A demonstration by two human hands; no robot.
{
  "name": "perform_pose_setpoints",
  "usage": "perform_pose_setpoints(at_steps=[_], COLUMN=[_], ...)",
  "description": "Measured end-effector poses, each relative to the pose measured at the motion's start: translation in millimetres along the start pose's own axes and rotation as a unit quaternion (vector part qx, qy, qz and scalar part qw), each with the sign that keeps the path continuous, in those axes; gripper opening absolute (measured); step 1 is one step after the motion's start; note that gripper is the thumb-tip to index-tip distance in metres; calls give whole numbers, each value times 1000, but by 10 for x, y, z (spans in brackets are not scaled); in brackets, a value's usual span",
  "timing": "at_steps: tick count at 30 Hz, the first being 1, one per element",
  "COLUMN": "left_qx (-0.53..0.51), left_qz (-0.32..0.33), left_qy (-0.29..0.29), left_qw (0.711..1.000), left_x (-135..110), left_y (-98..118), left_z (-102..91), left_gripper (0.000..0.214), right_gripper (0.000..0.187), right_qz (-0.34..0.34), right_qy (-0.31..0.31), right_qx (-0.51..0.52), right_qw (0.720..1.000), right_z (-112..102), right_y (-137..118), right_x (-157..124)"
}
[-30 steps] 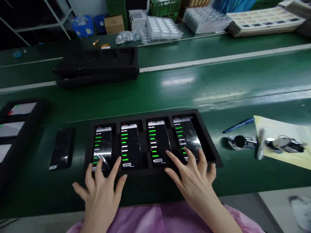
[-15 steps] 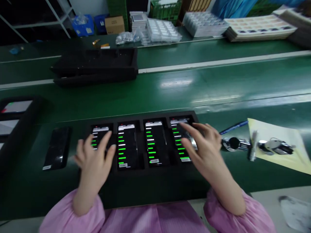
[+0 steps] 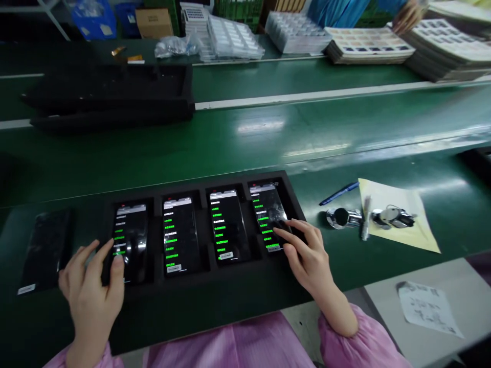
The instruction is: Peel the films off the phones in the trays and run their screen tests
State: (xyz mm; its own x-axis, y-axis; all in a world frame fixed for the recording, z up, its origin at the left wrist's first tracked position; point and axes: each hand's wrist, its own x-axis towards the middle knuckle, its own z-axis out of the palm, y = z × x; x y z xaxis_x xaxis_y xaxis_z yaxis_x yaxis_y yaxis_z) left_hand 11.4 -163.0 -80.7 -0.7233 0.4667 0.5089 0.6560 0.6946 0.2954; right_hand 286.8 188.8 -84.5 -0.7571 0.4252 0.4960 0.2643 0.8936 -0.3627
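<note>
A black foam tray (image 3: 203,276) holds several lit smartphones side by side, their dark screens listing green and white lines. My left hand (image 3: 94,276) is at the left edge of the leftmost smartphone (image 3: 132,235), fingers spread, the thumb by its lower left side. My right hand (image 3: 307,250) is over the lower part of the rightmost smartphone (image 3: 264,207), fingers stretched out, fingertips at its screen. Between them lie a second smartphone (image 3: 180,235) and a third smartphone (image 3: 229,225), untouched. Left of the tray, a dark smartphone (image 3: 45,248) lies on the green bench.
To the right are a blue pen (image 3: 339,193), chrome-coloured round objects (image 3: 342,218) and yellow paper (image 3: 418,230). Stacked black trays (image 3: 115,105) stand behind. Across the bench are clear plastic trays (image 3: 233,38), card stacks (image 3: 370,43) and another person's hand (image 3: 409,15).
The view has shifted right. My left hand has moved off the leftmost phone's screen to its left edge. My right hand has come down to the rightmost phone's lower screen.
</note>
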Motion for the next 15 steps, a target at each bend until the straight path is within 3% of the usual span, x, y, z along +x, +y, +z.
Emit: perform_pose_setpoints(at_steps=[8,15], left_qx=[-32,4], left_qz=[4,7], left_qy=[41,-6], left_qw=[999,1000], left_x=[-53,-170], left_y=[-23,-103], left_z=[12,-244], left_gripper=[35,35], right_gripper=[34,48], right_qz=[10,58], right_qy=[-21,-4], right_qx=[-40,35], right_qw=[999,998], right_z=[24,-19], right_y=[-20,60], right_x=[0,-93])
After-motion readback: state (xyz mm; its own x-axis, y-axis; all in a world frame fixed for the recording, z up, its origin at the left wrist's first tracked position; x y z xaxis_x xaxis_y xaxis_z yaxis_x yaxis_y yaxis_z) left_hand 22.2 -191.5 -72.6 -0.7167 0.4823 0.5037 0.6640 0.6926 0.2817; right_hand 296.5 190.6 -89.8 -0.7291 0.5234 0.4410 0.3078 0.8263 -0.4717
